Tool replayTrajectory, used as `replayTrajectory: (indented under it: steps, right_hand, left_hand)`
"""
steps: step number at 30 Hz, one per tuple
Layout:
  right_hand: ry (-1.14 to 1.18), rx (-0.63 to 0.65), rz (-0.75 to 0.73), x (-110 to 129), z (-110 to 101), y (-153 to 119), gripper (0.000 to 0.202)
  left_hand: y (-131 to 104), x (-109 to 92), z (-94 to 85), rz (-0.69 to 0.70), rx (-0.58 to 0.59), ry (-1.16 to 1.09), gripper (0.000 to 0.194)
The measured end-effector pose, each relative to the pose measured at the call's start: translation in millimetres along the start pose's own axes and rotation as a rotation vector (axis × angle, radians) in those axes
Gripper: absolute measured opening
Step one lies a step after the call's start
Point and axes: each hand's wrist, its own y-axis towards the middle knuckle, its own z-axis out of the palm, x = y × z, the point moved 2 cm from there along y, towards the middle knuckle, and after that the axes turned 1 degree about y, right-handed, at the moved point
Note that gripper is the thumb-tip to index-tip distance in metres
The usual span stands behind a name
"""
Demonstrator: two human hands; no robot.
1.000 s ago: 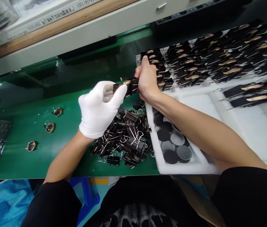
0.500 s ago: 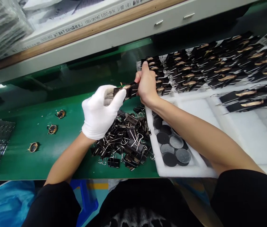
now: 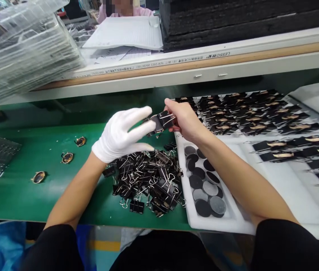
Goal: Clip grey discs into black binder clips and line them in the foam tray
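My right hand (image 3: 183,118), bare, grips a black binder clip (image 3: 167,119) by its wire handles. The clip's jaws are on a dark round watch case (image 3: 158,130), partly hidden behind white-gloved fingers. My left hand (image 3: 119,131) has its fingers spread apart, with the fingertips right beside the case; whether they touch it I cannot tell. Just below both hands lies a heap of black binder clips (image 3: 148,180) on the green tabletop. Three round gold-and-black watch cases (image 3: 67,157) rest at the left.
A white foam tray (image 3: 189,210) holds grey and black discs (image 3: 210,188). Behind it, rows of clipped cases (image 3: 238,113) spread to the right. Clear plastic trays (image 3: 26,56) are stacked on the shelf (image 3: 136,75), beside papers (image 3: 125,34) and black foam blocks (image 3: 232,22). A person sits beyond.
My left hand's fingers have opened off the clipped case they were pinching. My right hand keeps its clip. The view has tilted up, showing more of the shelf.
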Motion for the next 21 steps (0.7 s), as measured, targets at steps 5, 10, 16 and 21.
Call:
replayTrajectory:
  steps: [5, 10, 16, 21]
  right_hand:
    - [-0.217, -0.132, -0.309, 10.4, 10.8, -12.8, 0.069]
    - [-0.258, -0.329, -0.391, 8.3, 22.6, -23.7, 0.061]
    - [-0.193, -0.377, -0.339, -6.6, 27.5, -21.9, 0.059]
    - [-0.165, -0.263, -0.231, -4.4, 22.1, -17.3, 0.068]
  left_hand:
    - [-5.6, -19.0, 13.7, -0.335, -0.077, -0.390, 0.048]
    - [-3.0, -33.9, 17.8, -0.527, -0.008, -0.541, 0.027]
    - [-7.2, -43.6, 18.7, -0.576, -0.038, -0.562, 0.029]
    - [-7.8, -41.3, 15.3, -0.614, -0.053, -0.570, 0.032]
